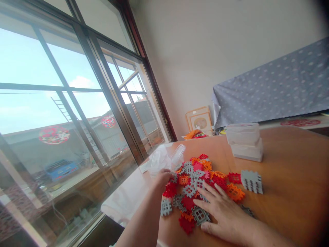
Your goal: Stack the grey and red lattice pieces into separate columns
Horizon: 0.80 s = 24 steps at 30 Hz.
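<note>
A heap of notched, interlocking plastic building pieces (189, 202) in red, orange and grey lies on the table, several with window-like grids. My left hand (164, 176) is at the heap's left edge. Its fingers are curled beside a grey piece, and what lies under them is hidden. Over the heap's near right side, my right hand (222, 209) rests with fingers spread, touching a grey window piece (200, 215) and its neighbours. To the right stands a neat stack of grey pieces (252, 181), with a red piece (234, 178) against its left side.
Two stacked clear plastic boxes (244, 142) stand at the back right of the wooden table (290, 164). Clear lids or trays (164, 157) lie behind my left hand. A large window (77, 103) borders the left side; dotted grey cloth (272, 82) hangs behind.
</note>
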{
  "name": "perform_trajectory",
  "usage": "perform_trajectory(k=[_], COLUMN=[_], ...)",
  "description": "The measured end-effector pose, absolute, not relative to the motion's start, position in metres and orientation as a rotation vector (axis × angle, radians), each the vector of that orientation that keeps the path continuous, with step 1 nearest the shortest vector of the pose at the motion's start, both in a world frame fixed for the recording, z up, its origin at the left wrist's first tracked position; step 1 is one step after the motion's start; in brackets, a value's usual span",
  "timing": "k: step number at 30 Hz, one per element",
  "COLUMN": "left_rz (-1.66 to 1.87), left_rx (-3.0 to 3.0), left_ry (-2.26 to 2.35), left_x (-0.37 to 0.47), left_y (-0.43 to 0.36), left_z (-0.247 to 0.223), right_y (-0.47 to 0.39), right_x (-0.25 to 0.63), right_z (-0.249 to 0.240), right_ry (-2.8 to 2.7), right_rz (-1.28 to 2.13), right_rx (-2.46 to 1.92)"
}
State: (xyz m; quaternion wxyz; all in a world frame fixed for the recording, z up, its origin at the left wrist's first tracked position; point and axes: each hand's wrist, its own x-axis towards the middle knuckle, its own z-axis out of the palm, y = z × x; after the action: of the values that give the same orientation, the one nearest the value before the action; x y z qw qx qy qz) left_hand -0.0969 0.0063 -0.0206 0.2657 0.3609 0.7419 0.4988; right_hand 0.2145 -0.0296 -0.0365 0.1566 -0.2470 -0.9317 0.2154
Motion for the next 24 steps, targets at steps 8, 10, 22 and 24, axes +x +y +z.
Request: perform_trajectory(k=[8,10,22,24], left_rz=[1.410,1.427,1.375,1.376], left_rx=[1.134,1.170,1.349,1.378], left_ry=[1.731,1.666,1.516,1.585], left_x=[-0.060,-0.052,-0.025,-0.030], left_y=[0.020,0.021,0.025,0.029], left_z=[0.006,0.012,0.005,0.001], right_y=[-0.027,-0.027,-0.028,-0.028], right_x=[0.216,0.216,0.220,0.221], right_z=[-0.037,-0.037,-0.029,-0.025], right_ry=[-2.664,-2.664,-2.617,-2.606], right_rz=[0.642,0.642,0.670,0.641], right_rx=[-0.725,-0.726,-0.717,-0.721])
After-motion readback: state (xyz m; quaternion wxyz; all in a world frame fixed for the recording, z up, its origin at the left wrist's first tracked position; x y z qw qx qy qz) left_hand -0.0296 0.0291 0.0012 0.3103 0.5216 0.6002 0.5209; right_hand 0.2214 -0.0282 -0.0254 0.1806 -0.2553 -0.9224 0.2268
